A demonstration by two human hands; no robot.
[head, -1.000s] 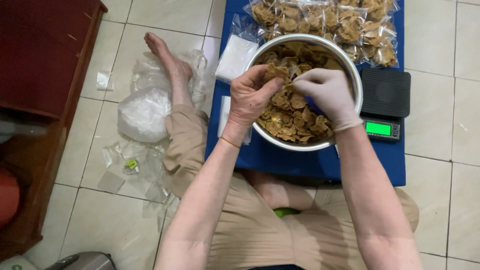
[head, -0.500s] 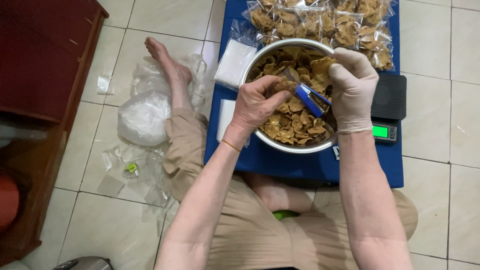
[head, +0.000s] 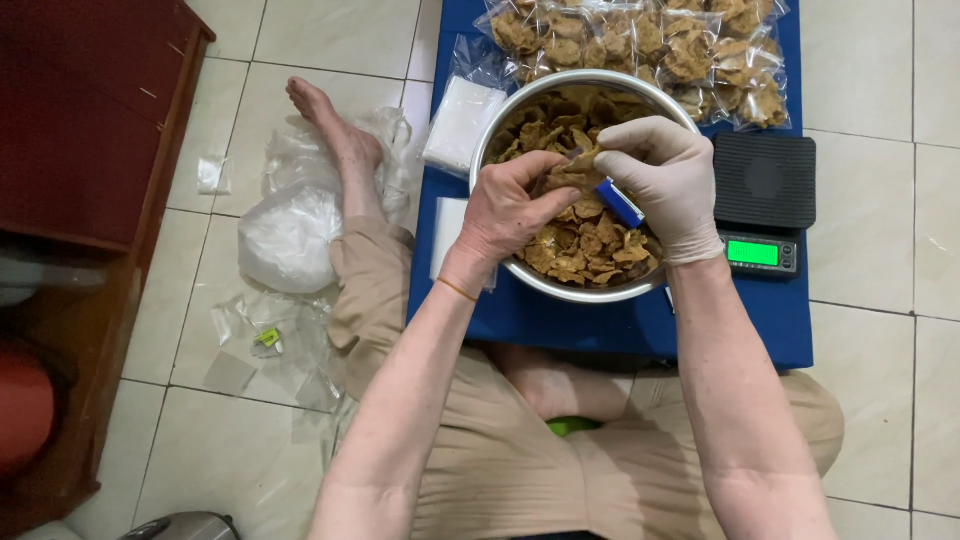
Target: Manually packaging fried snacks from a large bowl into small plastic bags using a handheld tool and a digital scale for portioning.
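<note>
The chips, brown and irregular, fill a round metal bowl that sits on a low blue table straight ahead of the seated person. Over the bowl's middle the bare left hand is curled around a small bunch of chips, and the gloved right hand, at about 3 o'clock from it, pinches more chips at its fingertips while a small blue object pokes out beneath the palm; what that object is cannot be told. Handling these well seems to call for a light, cupped hold kept low over the bowl, since the pieces look brittle and would crumble if squeezed. At 12 o'clock from the bowl lie filled clear bags of chips; at 3 o'clock stands a black digital scale with a lit green display; at 9 o'clock rests a stack of empty clear bags. Beyond the table, at 9 o'clock, a bundle of white plastic lies on the pale tiled floor beside the person's bare foot, and a dark red wooden cabinet stands farther out.
</note>
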